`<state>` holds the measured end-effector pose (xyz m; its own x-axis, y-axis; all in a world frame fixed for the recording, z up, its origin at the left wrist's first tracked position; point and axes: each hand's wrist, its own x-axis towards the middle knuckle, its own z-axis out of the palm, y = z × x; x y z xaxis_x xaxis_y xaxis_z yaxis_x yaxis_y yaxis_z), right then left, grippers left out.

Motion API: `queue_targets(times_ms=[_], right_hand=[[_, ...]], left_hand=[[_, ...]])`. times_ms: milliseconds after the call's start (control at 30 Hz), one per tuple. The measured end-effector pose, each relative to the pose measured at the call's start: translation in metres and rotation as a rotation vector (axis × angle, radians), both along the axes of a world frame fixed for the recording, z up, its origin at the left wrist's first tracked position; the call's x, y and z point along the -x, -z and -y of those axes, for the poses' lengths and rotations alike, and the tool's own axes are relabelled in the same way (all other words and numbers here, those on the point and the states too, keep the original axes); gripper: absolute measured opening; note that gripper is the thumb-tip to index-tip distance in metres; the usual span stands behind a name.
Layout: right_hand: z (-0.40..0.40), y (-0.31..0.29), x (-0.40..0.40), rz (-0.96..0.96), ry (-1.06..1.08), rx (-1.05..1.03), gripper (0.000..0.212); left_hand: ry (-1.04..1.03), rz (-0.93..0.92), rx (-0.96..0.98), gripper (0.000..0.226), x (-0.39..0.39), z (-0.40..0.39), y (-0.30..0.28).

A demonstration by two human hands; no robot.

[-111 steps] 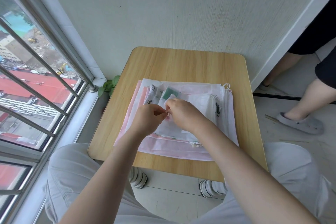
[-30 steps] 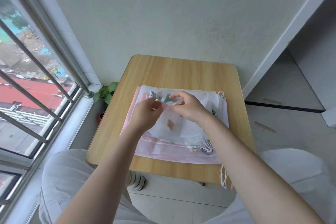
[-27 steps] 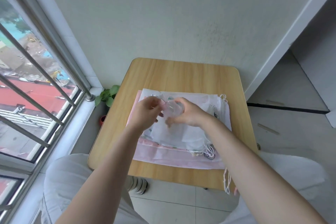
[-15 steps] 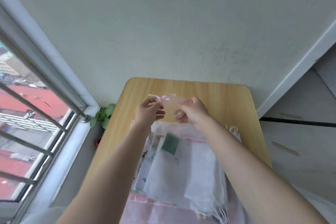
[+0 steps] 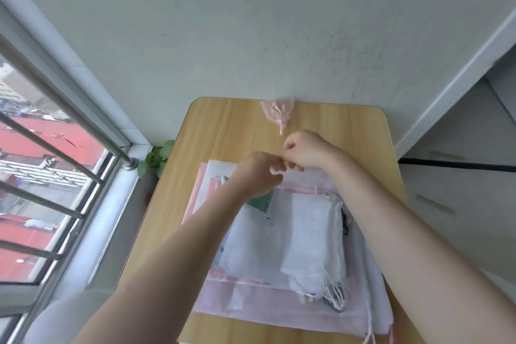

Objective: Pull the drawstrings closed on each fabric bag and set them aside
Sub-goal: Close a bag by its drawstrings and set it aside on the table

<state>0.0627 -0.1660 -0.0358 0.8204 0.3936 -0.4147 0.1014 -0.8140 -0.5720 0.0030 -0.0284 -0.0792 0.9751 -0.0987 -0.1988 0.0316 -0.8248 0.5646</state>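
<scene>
One small pink bag (image 5: pixel 277 112) lies cinched at the table's (image 5: pixel 223 126) far edge. My left hand (image 5: pixel 261 176) and right hand (image 5: pixel 304 152) hover curled, seemingly empty, over the unclosed stack of bags (image 5: pixel 293 237) nearer me.

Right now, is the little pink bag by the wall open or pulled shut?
Pulled shut. The little pink bag lies on the table with its near end gathered to a narrow point, strings trailing; neither hand touches it.

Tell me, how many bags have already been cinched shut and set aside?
1: the small pink bag lies alone at the table's far edge by the wall. The rest remain in the stack near the person; the hands may hide another.
</scene>
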Motion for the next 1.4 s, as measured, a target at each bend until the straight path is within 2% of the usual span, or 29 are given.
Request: queue_targets(times_ms=[67,133,233,333,400,433,533,633,667,767,833,900,1000,1100,1167,1267,1400], right_hand=[[0.008,-0.008,0.020,-0.013,-0.146,0.249,0.029],[0.015,-0.010,0.036,0.018,-0.216,0.423,0.038],[0.027,-0.010,0.055,0.086,-0.241,0.522,0.037],[0.036,-0.011,0.069,0.142,-0.235,0.556,0.032],[0.037,-0.011,0.075,0.186,-0.259,0.542,0.015],[0.037,-0.012,0.078,0.205,-0.278,0.504,0.006],[0.037,-0.017,0.082,0.220,-0.305,0.344,0.018],[0.032,-0.017,0.083,0.260,-0.276,0.202,0.013],[0.030,-0.015,0.083,0.279,-0.245,0.151,0.017],[0.023,-0.009,0.082,0.326,-0.134,0.069,0.054],[0.021,-0.009,0.084,0.220,-0.079,0.073,0.063],[0.017,-0.005,0.086,0.096,-0.063,0.101,0.056],[0.007,0.003,0.092,0.059,-0.132,0.089,0.031],[-0.004,0.006,0.099,0.060,-0.188,0.030,0.007],[-0.009,0.007,0.104,0.071,-0.219,-0.003,0.006],[-0.014,0.011,0.110,0.091,-0.238,-0.023,0.007],[-0.010,0.019,0.116,0.113,-0.177,-0.075,0.017]], left_hand=[[0.114,0.001,-0.230,0.032,0.016,0.009,0.006],[0.123,0.009,-0.359,0.037,0.025,0.013,0.009],[0.058,0.082,-0.399,0.038,0.036,0.018,0.005],[0.022,0.074,-0.407,0.037,0.045,0.021,0.004],[0.030,0.059,-0.379,0.037,0.051,0.022,0.004],[0.044,0.060,-0.337,0.038,0.054,0.023,0.004],[0.046,0.087,-0.148,0.038,0.066,0.029,-0.006],[-0.032,0.111,-0.096,0.021,0.078,0.023,-0.016],[-0.087,0.077,-0.067,0.015,0.082,0.018,-0.019],[-0.321,-0.019,0.046,0.018,0.096,-0.005,-0.020],[-0.455,-0.069,0.144,0.020,0.105,-0.020,-0.019],[-0.524,-0.120,0.226,0.014,0.114,-0.031,-0.018],[-0.519,-0.188,0.307,0.011,0.125,-0.042,-0.019],[-0.581,-0.189,0.507,0.030,0.130,-0.049,-0.020],[-0.701,-0.172,0.675,0.036,0.129,-0.052,-0.019],[-0.757,-0.127,0.838,0.025,0.129,-0.054,-0.015],[-0.837,-0.174,1.420,0.021,0.130,-0.055,-0.014]])
